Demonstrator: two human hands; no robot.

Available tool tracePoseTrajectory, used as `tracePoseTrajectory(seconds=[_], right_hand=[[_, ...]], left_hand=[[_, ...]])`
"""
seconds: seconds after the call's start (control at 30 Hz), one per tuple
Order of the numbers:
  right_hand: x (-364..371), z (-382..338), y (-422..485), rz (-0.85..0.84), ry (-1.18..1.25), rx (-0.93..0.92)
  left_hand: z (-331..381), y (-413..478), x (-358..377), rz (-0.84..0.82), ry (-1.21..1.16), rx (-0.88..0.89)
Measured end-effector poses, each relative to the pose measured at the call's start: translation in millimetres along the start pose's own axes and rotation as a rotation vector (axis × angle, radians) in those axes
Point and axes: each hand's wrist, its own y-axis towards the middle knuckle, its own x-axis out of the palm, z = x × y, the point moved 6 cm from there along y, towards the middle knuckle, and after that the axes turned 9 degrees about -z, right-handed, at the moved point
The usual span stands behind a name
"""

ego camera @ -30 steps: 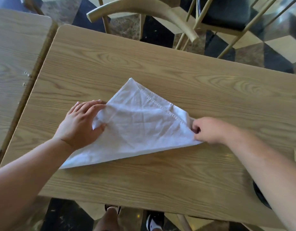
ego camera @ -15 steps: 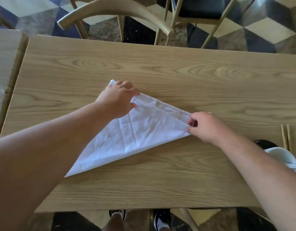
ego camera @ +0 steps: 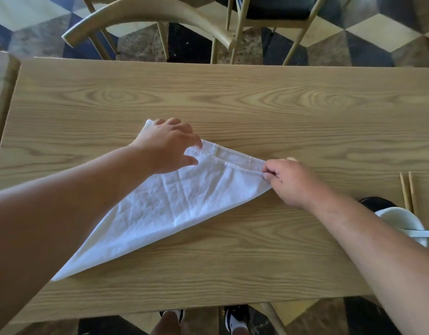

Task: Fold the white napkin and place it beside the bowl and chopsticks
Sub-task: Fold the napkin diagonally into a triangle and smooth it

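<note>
The white napkin [ego camera: 174, 201] lies folded into a long triangle (creased, two hemmed edges showing along its far side) on the wooden table [ego camera: 232, 105]. The left hand [ego camera: 166, 146] rests on the napkin's far corner, fingers spread and loosely curled, thumb and forefinger apart at the hem, gripping nothing that can be made out. The right hand [ego camera: 289, 182] pinches the napkin's right corner between thumb and fingertips. Right of the napkin, well apart, stand a white bowl [ego camera: 402, 220] and chopsticks [ego camera: 408, 192].
</note>
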Motion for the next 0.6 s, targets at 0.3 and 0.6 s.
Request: tracePoseTrajectory(seconds=[0.3, 0.6], right_hand=[[-16, 5, -12, 0.024, 0.196, 0.026], [-14, 23, -5, -0.012, 0.202, 0.188]], left_hand=[[-10, 21, 4, -0.088, -0.208, -0.147], [-26, 30, 7, -0.053, -0.273, -0.272]])
